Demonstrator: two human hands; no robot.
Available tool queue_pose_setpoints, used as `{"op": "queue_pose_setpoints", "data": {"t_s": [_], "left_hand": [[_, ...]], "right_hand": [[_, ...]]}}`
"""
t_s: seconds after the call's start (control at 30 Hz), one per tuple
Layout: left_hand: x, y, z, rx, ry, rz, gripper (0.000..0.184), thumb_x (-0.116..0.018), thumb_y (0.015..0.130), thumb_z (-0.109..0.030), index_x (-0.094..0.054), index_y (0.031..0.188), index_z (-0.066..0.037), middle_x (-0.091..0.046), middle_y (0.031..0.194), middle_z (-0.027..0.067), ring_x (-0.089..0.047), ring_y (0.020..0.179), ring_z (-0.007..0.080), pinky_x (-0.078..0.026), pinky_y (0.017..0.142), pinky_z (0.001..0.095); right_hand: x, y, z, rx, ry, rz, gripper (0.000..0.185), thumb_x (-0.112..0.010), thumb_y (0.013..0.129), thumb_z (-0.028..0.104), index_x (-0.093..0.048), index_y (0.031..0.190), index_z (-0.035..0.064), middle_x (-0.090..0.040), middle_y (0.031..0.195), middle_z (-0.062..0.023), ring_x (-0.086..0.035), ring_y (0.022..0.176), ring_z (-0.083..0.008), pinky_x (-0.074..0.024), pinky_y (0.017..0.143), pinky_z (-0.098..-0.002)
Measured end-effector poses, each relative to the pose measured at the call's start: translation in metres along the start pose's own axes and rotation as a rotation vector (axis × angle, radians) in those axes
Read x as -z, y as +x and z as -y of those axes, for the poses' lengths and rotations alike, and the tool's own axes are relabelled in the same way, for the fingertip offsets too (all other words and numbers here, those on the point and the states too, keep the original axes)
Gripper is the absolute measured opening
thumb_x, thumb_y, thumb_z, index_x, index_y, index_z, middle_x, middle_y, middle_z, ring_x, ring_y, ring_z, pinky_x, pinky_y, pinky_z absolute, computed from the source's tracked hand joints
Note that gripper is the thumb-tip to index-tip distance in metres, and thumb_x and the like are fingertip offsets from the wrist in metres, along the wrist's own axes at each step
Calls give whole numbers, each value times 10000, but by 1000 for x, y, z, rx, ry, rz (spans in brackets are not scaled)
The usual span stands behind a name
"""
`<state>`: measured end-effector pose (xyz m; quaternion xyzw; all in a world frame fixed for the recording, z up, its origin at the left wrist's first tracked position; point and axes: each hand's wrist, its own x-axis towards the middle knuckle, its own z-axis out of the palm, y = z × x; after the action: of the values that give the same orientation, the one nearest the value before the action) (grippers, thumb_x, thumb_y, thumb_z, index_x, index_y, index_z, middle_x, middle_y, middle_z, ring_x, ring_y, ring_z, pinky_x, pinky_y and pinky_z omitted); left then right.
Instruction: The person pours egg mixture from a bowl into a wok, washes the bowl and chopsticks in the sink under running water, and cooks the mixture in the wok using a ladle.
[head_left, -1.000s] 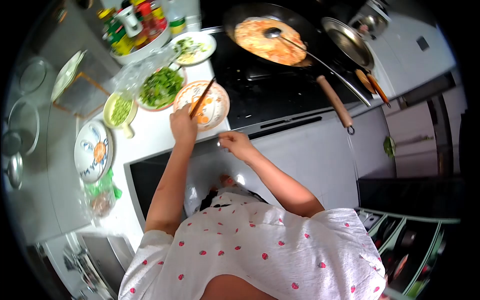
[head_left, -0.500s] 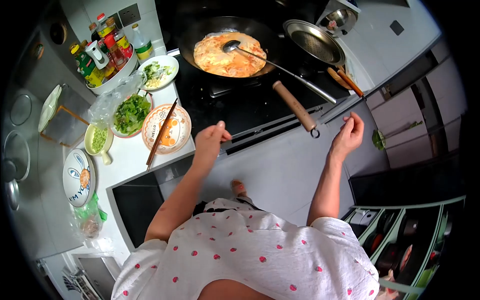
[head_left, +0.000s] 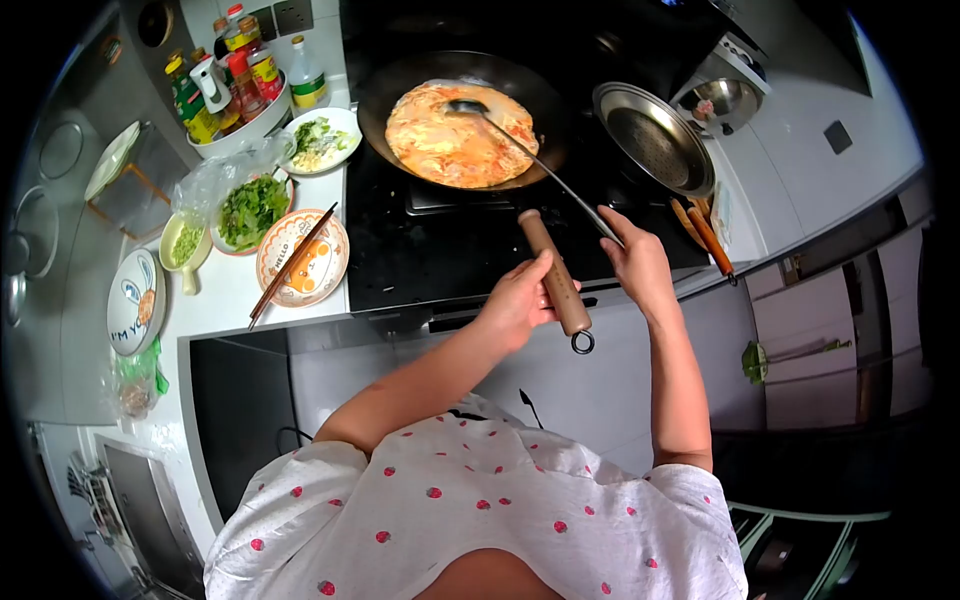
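Note:
A dark wok [head_left: 545, 95] sits on the stove with a flat orange-yellow egg mixture [head_left: 440, 145] in it. My left hand [head_left: 515, 305] is at the wok's wooden handle [head_left: 552, 265], thumb along its near side and fingers curling beneath it; part of the fingers is hidden. My right hand [head_left: 640, 262] is closed around the end of a long metal ladle [head_left: 560, 185]. The ladle's dark bowl rests in the egg mixture.
Left of the stove stand a patterned bowl [head_left: 325, 275] with chopsticks [head_left: 293, 265] across it, leafy greens [head_left: 252, 213], a plate of chopped scallion and garlic [head_left: 325, 145], and sauce bottles [head_left: 195, 100]. A steel lid [head_left: 655, 140] lies right of the wok.
Both hands have moved forward to the stove. My right hand has taken hold of the ladle, and my left hand has reached the wok handle. The camera view has shifted.

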<state>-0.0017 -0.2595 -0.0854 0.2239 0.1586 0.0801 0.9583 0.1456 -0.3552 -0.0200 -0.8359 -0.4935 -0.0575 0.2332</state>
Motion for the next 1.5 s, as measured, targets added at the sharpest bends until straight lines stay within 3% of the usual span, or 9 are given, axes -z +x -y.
{"op": "queue_pose_setpoints", "data": {"t_s": [0.13,0.27,0.5,0.73,0.9,0.97,1.13,1.37,1.5], "left_hand": [[-3,8,12,-33,-85,-36,358,-541,868,-392,-483,1023,-74,-559,859,102,-574,802,217,-486,764,413],[-9,6,13,-38,-97,-40,369,-544,865,-399,-482,1001,-62,-550,841,95,-566,765,211,-493,734,405],[-4,4,7,-30,-49,-61,379,-520,878,-399,-469,1008,-47,-564,858,110,-580,795,231,-491,745,409],[-7,0,3,-3,-30,-38,364,-471,899,-404,-465,1002,-55,-596,927,147,-607,860,282,-484,770,429],[-6,-1,3,-4,-46,-58,351,-476,898,-400,-467,994,-62,-585,872,126,-601,797,262,-495,745,421],[-8,-5,0,-3,-53,-75,347,-480,897,-397,-469,988,-62,-577,850,116,-595,773,252,-500,734,417],[-5,-8,-3,4,-44,-80,347,-474,900,-394,-461,996,-60,-570,854,117,-588,779,244,-502,728,419],[-4,-12,-6,24,-29,-80,367,-468,901,-400,-455,1013,-51,-568,856,120,-591,776,257,-504,725,420],[-2,-13,-7,26,-27,-73,380,-479,895,-403,-454,1023,-47,-568,859,123,-593,780,264,-506,725,429]], "right_hand": [[2,17,1,-244,430,86,370,-574,831,58,-521,1195,14,-542,705,-14,-453,583,-54,-392,523,-203],[-6,52,7,-277,424,99,375,-574,837,95,-524,1204,33,-470,619,18,-443,534,-61,-360,462,-210],[3,71,26,-61,277,194,389,-605,808,77,-539,1189,40,-581,719,-35,-484,587,-81,-419,553,-224],[65,32,65,61,-76,140,347,-645,733,89,-616,1078,120,-642,929,-123,-603,829,-309,-469,737,-357],[122,1,69,-22,-46,117,342,-643,725,5,-626,1059,76,-654,944,-121,-632,824,-241,-472,735,-315],[146,-12,66,-96,32,122,354,-635,731,-21,-618,1077,48,-661,965,-111,-607,813,-136,-460,744,-275],[177,-25,74,-243,99,203,361,-620,714,-73,-617,1066,5,-662,910,-103,-581,797,-126,-459,754,-264],[106,7,55,-41,-176,170,306,-634,756,82,-628,1061,99,-639,941,-143,-611,835,-305,-467,733,-359],[60,23,46,68,-270,12,306,-630,757,126,-625,1062,138,-634,796,-155,-608,755,-324,-474,678,-398]]}}
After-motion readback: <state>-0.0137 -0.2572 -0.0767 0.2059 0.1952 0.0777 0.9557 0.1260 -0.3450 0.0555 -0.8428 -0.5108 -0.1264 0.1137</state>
